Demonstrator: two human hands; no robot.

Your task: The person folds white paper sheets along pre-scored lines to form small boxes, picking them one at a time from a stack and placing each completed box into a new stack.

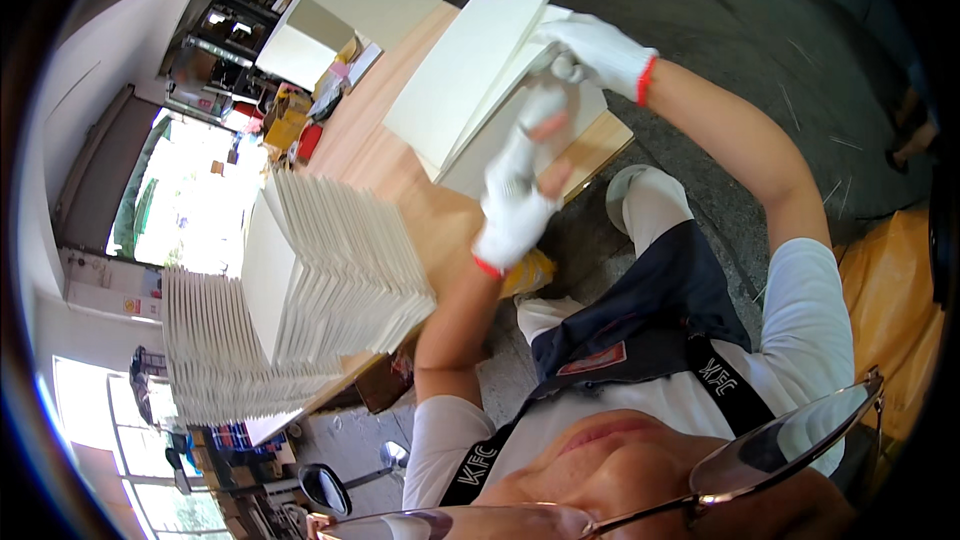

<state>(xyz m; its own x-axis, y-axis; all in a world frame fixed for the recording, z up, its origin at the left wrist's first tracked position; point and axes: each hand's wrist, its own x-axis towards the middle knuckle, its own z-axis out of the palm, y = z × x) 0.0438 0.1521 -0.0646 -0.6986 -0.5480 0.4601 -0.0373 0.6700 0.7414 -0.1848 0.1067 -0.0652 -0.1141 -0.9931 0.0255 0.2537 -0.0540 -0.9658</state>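
Squaring the cream boards (pixel 465 75) lying just left of both hands, you are closing your gloved right hand (pixel 600 48) on what looks like a small grey tool (pixel 566 67) at their edge, your left hand (pixel 515 190) curling fingertips against it, so be keeping the edges flush.
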